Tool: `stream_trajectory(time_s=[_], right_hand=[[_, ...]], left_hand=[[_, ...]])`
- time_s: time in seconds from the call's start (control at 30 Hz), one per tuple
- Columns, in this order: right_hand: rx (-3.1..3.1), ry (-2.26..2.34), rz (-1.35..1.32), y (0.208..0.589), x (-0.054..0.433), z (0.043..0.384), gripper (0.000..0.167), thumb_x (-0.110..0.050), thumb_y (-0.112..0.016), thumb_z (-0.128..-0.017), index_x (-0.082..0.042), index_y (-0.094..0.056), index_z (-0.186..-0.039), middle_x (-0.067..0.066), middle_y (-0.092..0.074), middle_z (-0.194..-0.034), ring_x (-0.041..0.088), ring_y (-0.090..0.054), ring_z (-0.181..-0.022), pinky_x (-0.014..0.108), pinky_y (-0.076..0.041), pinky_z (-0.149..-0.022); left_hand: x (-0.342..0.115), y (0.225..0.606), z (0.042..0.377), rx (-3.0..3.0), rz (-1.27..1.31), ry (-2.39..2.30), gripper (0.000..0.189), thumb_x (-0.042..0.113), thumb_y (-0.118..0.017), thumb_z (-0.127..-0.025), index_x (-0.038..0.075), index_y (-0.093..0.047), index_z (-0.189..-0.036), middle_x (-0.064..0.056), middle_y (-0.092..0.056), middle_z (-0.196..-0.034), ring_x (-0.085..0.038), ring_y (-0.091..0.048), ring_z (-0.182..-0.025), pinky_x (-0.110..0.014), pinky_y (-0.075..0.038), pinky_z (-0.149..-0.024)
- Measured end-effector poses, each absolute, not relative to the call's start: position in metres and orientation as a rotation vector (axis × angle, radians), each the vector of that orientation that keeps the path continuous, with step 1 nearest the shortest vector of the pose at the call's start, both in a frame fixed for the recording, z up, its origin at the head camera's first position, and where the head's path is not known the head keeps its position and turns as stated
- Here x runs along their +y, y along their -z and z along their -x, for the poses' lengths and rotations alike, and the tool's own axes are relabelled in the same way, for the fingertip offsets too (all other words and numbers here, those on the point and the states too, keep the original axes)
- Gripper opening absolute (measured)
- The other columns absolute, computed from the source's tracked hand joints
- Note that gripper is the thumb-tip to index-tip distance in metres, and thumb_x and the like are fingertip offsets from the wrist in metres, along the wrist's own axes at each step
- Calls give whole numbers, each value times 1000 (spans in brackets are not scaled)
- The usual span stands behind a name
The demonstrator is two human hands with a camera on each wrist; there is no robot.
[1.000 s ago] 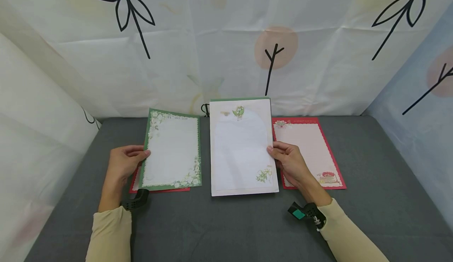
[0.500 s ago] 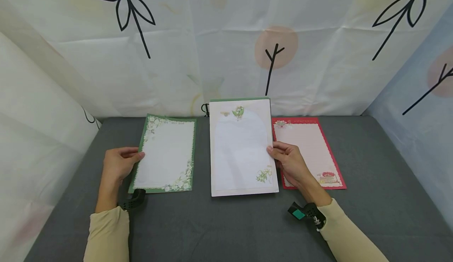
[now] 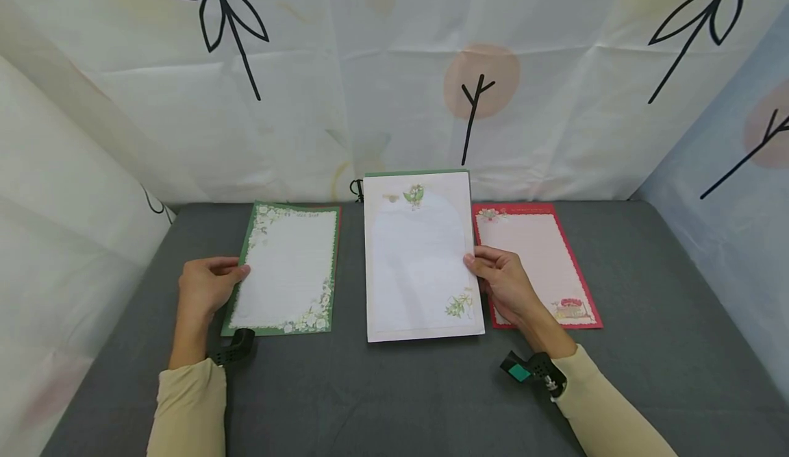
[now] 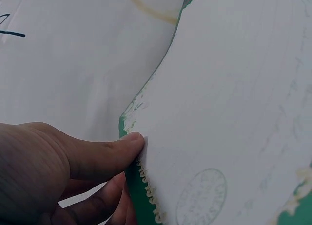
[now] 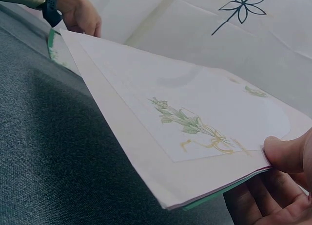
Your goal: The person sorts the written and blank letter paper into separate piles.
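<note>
My left hand (image 3: 211,286) pinches the left edge of a green-bordered sheet of stationery paper (image 3: 285,272); white flowers run along its border. In the left wrist view the thumb (image 4: 107,154) lies on top of the sheet, the fingers below. A thin red edge shows behind it in the head view. My right hand (image 3: 502,282) grips the right edge of a stack of paper sheets (image 3: 419,258), held tilted above the table. Its top sheet is white with green plant prints; in the right wrist view, green and dark edges (image 5: 209,198) show underneath.
A red-bordered sheet of paper (image 3: 530,265) lies at the right, partly covered by my right hand and the stack. Grey cloth (image 3: 394,402) covers the table. White printed fabric (image 3: 296,121) hangs behind and at the sides.
My left hand has moved the green-bordered sheet left and down, over the red-bordered sheet that showed below it. The right hand and its stack have stayed in place.
</note>
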State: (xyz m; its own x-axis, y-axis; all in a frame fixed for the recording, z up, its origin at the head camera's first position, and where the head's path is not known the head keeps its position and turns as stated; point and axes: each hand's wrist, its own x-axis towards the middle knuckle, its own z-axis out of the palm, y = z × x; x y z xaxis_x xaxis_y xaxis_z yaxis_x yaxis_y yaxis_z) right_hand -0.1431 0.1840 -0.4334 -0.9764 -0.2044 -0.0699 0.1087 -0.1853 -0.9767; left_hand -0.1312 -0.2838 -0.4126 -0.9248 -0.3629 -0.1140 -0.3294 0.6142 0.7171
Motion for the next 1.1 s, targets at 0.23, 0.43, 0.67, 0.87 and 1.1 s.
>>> stream_trajectory(time_s=[0.23,0.43,0.67,0.87,1.1], right_hand=[[1866,2269,121,434,184,144,39,-5,-56,-105,22,-49,-133,0,-75,-101,13,-72,-91,30,-60,-77],[1862,2270,121,434,184,144,39,-4,-56,-105,22,-48,-133,-1,-75,-101,13,-72,-91,30,-60,-77],[1853,2277,120,434,184,143,38,-4,-56,-104,21,-49,-133,-1,-76,-100,13,-72,-90,30,-60,-76],[1849,2279,120,433,184,143,38,-4,-56,-104,21,-50,-132,-1,-76,-100,13,-72,-91,30,-60,-76],[1856,2274,133,433,183,142,36,-3,-55,-105,21,-51,-131,-1,-76,-100,13,-72,-90,29,-60,-76]], left_hand=[[-282,413,130,-2761,-639,1125,40,26,-68,-99,-4,-69,-124,-25,-70,-111,-41,-59,-108,-50,-51,-80],[-266,406,130,-2733,-506,999,36,24,-68,-98,-5,-72,-119,-24,-71,-105,-41,-63,-99,-53,-48,-80],[-228,404,135,-2715,-120,1090,33,22,-69,-99,-5,-72,-117,-24,-72,-103,-40,-68,-97,-53,-54,-79],[-194,410,140,-2667,68,1535,33,22,-67,-101,-3,-70,-123,-21,-71,-113,-34,-68,-104,-43,-56,-89],[-163,420,143,-2397,204,2298,46,19,-60,-105,-12,-53,-138,-29,-64,-126,-34,-67,-114,-42,-53,-99]])
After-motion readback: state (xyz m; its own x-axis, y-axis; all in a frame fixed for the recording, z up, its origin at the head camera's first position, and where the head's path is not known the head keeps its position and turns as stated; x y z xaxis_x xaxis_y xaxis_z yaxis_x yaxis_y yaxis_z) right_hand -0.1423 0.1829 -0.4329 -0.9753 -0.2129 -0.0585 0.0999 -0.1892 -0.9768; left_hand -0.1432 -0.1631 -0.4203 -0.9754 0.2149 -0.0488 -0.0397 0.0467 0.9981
